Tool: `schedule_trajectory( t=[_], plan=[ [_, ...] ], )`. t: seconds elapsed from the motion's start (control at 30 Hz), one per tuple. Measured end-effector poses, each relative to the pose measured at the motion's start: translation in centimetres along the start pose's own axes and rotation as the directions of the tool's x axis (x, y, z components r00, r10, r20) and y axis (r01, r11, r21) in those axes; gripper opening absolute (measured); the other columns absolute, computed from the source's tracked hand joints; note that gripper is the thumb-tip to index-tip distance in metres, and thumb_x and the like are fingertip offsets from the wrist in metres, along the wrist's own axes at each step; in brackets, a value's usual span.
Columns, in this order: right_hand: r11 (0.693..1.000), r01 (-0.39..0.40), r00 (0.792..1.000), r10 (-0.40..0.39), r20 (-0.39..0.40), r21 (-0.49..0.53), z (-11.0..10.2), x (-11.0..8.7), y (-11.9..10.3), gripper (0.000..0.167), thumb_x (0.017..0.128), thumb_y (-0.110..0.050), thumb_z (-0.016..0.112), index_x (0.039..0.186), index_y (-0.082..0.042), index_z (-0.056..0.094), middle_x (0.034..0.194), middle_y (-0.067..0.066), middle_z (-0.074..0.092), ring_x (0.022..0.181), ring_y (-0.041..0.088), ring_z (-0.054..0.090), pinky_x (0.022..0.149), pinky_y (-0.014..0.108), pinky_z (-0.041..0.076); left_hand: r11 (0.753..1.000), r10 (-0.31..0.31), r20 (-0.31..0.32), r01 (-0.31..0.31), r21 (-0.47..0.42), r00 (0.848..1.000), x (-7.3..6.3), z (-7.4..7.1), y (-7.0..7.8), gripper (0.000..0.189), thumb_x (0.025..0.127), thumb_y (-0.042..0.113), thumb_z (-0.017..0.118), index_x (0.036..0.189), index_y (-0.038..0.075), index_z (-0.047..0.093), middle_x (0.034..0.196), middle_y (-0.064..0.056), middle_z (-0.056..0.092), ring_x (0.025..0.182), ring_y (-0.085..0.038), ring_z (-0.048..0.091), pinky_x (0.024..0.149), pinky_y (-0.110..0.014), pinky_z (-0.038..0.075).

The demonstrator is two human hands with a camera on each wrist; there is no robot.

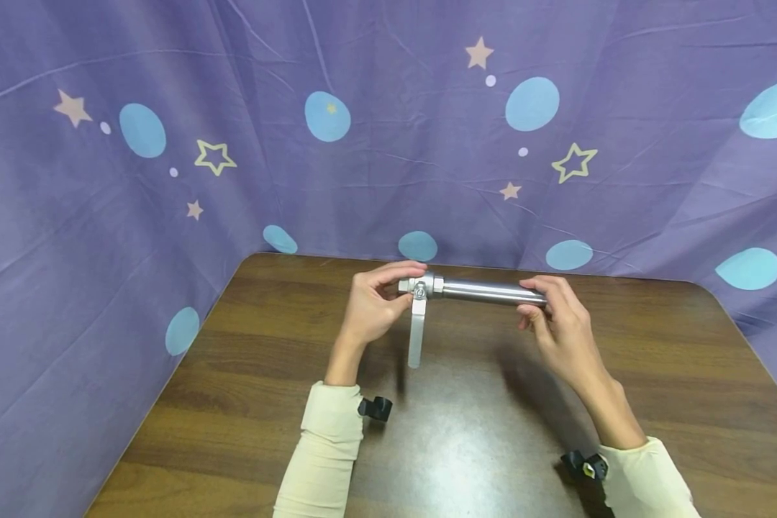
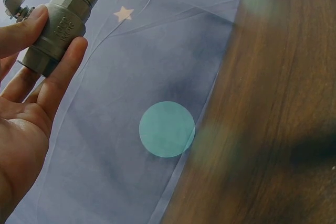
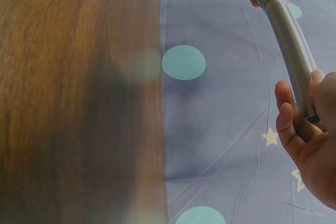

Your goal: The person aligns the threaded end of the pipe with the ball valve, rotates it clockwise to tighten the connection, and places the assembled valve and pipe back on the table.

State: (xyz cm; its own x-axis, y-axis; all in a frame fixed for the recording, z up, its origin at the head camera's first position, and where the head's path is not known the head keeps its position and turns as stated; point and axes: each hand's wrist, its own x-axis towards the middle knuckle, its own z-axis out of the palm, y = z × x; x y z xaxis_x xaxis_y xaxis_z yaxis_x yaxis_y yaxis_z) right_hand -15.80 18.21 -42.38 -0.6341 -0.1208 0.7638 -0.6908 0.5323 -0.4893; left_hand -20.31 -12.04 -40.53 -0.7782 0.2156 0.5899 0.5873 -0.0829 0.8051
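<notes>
A silver ball valve (image 1: pixel 421 287) and a shiny metal pipe (image 1: pixel 482 291) form one straight piece, joined end to end above the table. My left hand (image 1: pixel 375 306) pinches the valve body between thumb and fingers. In the left wrist view, raised lettering shows on the valve body (image 2: pixel 62 30). The valve's flat lever handle (image 1: pixel 416 334) points toward me, square to the pipe. At the pipe's free right end, my right hand (image 1: pixel 563 327) holds it between thumb and fingers. The right wrist view shows the pipe (image 3: pixel 291 51) running from that hand up to the valve.
Below the hands lies a brown wood-grain table (image 1: pixel 265 432). A purple curtain (image 1: pixel 388 144) with stars and blue dots hangs behind and to the left of it. Small black mounts sit at both wrists, the left mount (image 1: pixel 377 409) and the right mount (image 1: pixel 584 466).
</notes>
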Motion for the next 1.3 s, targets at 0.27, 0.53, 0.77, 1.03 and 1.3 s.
schedule_trajectory(
  t=[0.27,0.53,0.77,1.03,1.3],
  plan=[
    [1.0,-0.016,0.999,0.016,0.033,-0.015,-0.52,0.05,0.01,0.042,0.088,0.014,0.075,0.128,0.007,0.067,0.12,0.02,0.068,0.072,-0.001,0.065,0.063,0.006,0.053,1.0,0.003,-0.001,-0.003,0.01,1.0,0.03,0.09,-0.02,0.039,0.076,-0.026,0.064,0.111,-0.015,0.075,0.124,-0.032,0.074,0.116,-0.007,0.072,0.094,-0.022,0.064],
    [0.999,-0.013,1.0,0.013,0.01,-0.029,-0.33,0.14,-0.23,0.052,0.081,0.012,0.083,0.13,0.003,0.069,0.123,0.019,0.069,0.096,-0.005,0.061,0.083,0.002,0.053,1.0,0.022,-0.007,-0.022,0.007,1.0,0.0,-0.11,-0.05,0.039,0.076,-0.026,0.065,0.111,-0.015,0.075,0.122,-0.034,0.074,0.116,-0.007,0.072,0.094,-0.018,0.063],
    [0.998,-0.02,1.0,0.02,-0.001,-0.068,-0.17,0.02,-0.42,0.057,0.079,0.015,0.085,0.131,0.005,0.065,0.131,0.025,0.058,0.087,0.006,0.057,0.072,0.006,0.051,1.0,0.019,-0.003,-0.019,0.013,1.0,0.03,-0.12,-0.02,0.038,0.076,-0.025,0.065,0.111,-0.014,0.076,0.123,-0.032,0.074,0.116,-0.007,0.072,0.095,-0.02,0.063],
    [0.999,-0.016,1.0,0.015,-0.008,-0.05,-0.1,0.06,-0.48,0.05,0.077,0.021,0.083,0.121,0.008,0.064,0.125,0.025,0.059,0.083,0.004,0.055,0.074,0.003,0.052,1.0,0.017,-0.007,-0.017,0.007,1.0,0.04,-0.05,0.03,0.037,0.076,-0.025,0.066,0.111,-0.015,0.075,0.122,-0.033,0.074,0.117,-0.006,0.072,0.097,-0.02,0.063],
    [0.999,-0.017,1.0,0.017,-0.013,-0.041,-0.16,0.14,-0.45,0.048,0.078,0.02,0.083,0.121,0.006,0.066,0.123,0.022,0.063,0.088,0.0,0.057,0.077,0.002,0.052,1.0,0.007,-0.006,-0.007,0.005,1.0,0.02,-0.02,0.06,0.037,0.077,-0.025,0.066,0.111,-0.015,0.075,0.123,-0.033,0.074,0.117,-0.007,0.073,0.099,-0.027,0.064]
  ],
)
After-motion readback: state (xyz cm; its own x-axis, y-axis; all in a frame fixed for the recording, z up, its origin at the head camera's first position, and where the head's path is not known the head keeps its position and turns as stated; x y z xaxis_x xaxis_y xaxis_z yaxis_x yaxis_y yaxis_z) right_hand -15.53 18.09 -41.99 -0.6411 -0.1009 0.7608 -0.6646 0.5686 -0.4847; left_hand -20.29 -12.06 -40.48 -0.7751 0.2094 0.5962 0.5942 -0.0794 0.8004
